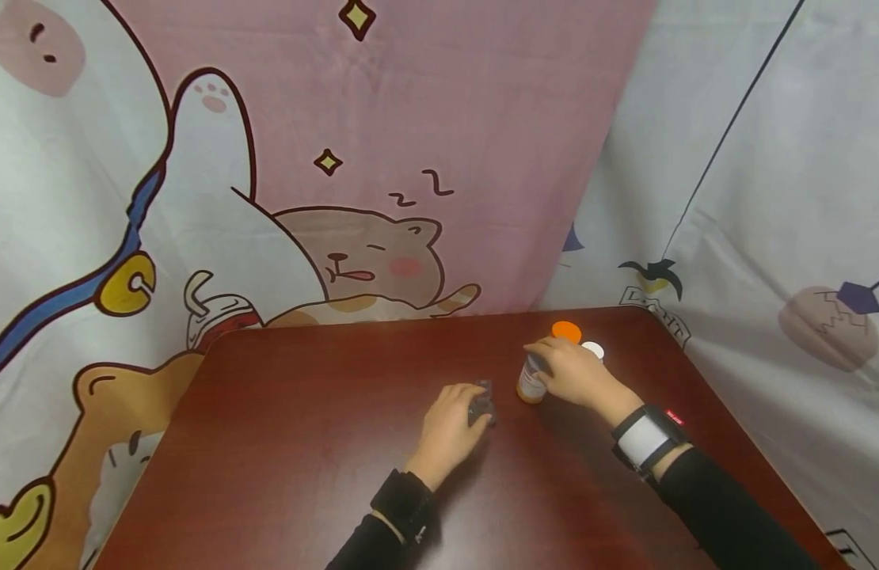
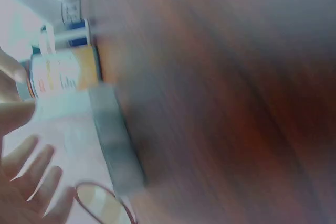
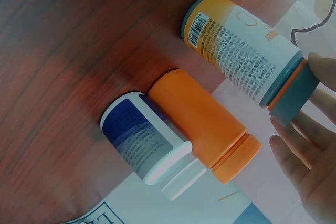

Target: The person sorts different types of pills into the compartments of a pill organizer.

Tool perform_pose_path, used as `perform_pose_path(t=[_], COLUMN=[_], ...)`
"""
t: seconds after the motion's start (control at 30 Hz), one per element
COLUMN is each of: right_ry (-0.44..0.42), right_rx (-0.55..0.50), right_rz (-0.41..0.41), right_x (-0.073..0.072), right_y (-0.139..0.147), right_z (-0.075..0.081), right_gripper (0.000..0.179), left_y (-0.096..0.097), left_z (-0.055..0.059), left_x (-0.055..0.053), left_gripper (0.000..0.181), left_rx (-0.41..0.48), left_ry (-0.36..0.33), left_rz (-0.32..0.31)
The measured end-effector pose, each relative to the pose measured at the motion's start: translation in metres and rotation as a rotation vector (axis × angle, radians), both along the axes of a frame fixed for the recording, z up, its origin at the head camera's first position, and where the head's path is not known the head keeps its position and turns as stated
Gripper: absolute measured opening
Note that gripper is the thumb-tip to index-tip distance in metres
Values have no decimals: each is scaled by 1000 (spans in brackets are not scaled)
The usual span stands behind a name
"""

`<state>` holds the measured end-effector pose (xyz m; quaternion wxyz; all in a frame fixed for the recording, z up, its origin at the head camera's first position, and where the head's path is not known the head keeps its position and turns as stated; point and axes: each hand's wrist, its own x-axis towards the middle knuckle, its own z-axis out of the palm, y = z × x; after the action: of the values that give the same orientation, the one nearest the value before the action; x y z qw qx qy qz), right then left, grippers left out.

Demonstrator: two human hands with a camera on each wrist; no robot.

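My right hand (image 1: 571, 370) reaches over the top of an upright supplement bottle (image 3: 236, 51) with a yellow and white label. Its thumb and fingers are round the grey cap (image 3: 296, 95), as the right wrist view shows. My left hand (image 1: 450, 427) is at a small translucent grey box (image 1: 482, 402) on the table, left of that bottle. Blurred in the left wrist view, the box (image 2: 116, 140) stands beyond my spread, loosely straight fingers (image 2: 44, 179).
An orange bottle (image 3: 194, 114) and a white bottle with a blue label (image 3: 147, 135) stand side by side behind the right hand. They are near the back right corner of the brown table (image 1: 304, 443). Printed cloth (image 1: 482, 119) hangs behind the table.
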<state>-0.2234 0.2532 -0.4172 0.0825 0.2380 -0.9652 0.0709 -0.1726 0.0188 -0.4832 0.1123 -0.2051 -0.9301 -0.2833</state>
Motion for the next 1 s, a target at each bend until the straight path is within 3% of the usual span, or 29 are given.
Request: perform_pose_path(t=[0.2,0.33,0.43,0.53,0.67,0.87,1.0], right_ry=[5,20,30,42,71,101,69], right_rx=[-80,-101,-110,-127,-159,-190,-206], right_rz=[3,17,9,-5,18,98,168], right_x=[1,10,26,50,84,126,146], right_y=[5,4,3,1,-4,-20,-34], right_z=[-11,-18,-21,-21,-21,-22,-21], right_gripper=[49,48,48,48,49,48,49], left_y=[42,62,67,60,38,1,-10], left_z=[6,4,2,0,-2,-12,-21], left_x=[-8,-10,-4,10,38,81,99], left_gripper=[63,78,86,90,92,91,89], left_rx=[178,207,193,159,152,202,268], left_ry=[-134,-173,-181,-225,-340,-470,-527], left_rz=[-105,-111,-118,-146,-207,-256,-263])
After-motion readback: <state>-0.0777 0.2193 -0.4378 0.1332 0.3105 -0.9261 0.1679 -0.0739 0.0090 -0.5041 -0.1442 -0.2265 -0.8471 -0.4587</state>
